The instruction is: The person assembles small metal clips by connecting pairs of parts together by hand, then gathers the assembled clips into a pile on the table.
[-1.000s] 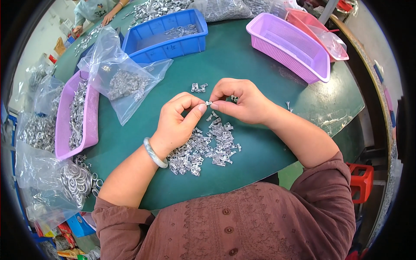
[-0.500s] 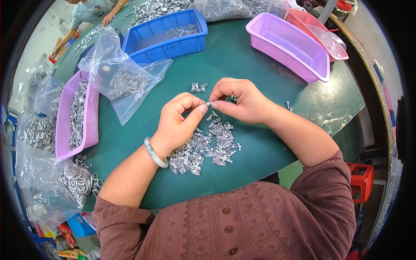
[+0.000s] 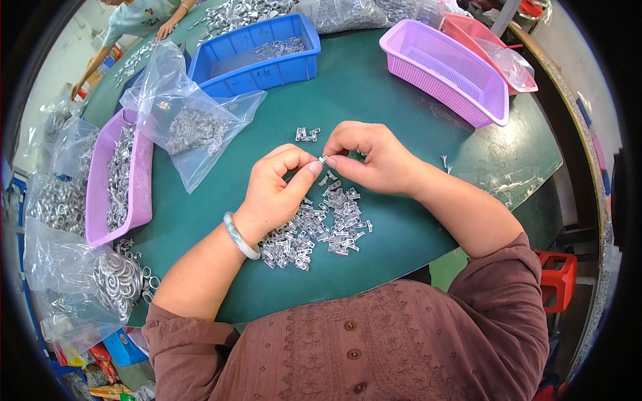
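Both hands are meeting above the green table [image 3: 374, 87], fingertips pinched together on one small metal clip [image 3: 323, 160]. The left hand [image 3: 277, 190] is gripping it between thumb and forefinger, the other fingers curled in; the right hand [image 3: 371, 157] is closing on the same piece from the other side, knuckles arched, thumb tucked under. The clip is sitting in the air between the two thumbs, just above the loose pile of clips [image 3: 314, 227] spread on the table below the wrists, probably so the next piece is within easy reach. Left forearm is coming in from the lower left with a pale bangle [image 3: 239, 236] at the wrist; right forearm is angling in from the lower right, sleeve pushed to the elbow. A small cluster of clips [image 3: 307, 134] is lying apart, just beyond the fingers, looking like a set-aside group. Further out: a clear bag of metal parts [image 3: 190, 127] to the left, a blue bin [image 3: 257, 63] behind it, a purple basket [image 3: 445, 67] to the right rear, and a purple tray of rings [image 3: 117, 180] at far left. Another person's arms [image 3: 134, 23] are working at the table's far edge.
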A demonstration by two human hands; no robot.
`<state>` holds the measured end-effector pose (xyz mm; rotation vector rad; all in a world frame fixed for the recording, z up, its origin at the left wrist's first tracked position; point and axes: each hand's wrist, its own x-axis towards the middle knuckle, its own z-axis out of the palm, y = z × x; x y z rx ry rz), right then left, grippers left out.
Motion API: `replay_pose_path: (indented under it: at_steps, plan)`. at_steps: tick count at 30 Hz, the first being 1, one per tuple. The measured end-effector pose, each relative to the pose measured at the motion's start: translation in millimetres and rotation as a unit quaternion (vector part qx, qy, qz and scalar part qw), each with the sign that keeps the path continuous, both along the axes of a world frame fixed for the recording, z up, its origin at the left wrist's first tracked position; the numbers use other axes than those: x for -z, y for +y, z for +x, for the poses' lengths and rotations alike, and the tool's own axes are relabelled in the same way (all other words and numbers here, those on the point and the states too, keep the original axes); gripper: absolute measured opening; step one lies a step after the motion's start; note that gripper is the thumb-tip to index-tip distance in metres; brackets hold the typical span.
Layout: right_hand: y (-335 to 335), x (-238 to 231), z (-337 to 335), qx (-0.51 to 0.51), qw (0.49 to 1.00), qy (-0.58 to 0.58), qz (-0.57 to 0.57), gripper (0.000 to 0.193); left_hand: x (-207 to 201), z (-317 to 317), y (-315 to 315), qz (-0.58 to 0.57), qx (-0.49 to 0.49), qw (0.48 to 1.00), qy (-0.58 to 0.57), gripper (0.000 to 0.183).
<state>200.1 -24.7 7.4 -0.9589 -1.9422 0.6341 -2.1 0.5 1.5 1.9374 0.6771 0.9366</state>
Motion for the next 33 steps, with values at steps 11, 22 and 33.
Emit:
replay_pose_path:
  at_steps: [11, 22, 33]
  plan:
    - [27.9, -30.6, -2.9, 0.028, 0.992, -0.027, 0.119, 0.005, 4.5, -3.1, 4.0, -0.039, -0.028, 0.999, -0.014, 0.016]
    - [133.2, -66.4, 5.1, 0.240, 0.939, -0.204, 0.138, 0.026, 6.4, -1.3, 9.0, -0.042, -0.090, 0.995, 0.026, 0.015]
    - [62.8, -1.0, -3.0, 0.001, 0.955, -0.296, 0.035, 0.016, 9.7, -2.1, 9.4, -0.067, -0.092, 0.994, -0.006, 0.013]
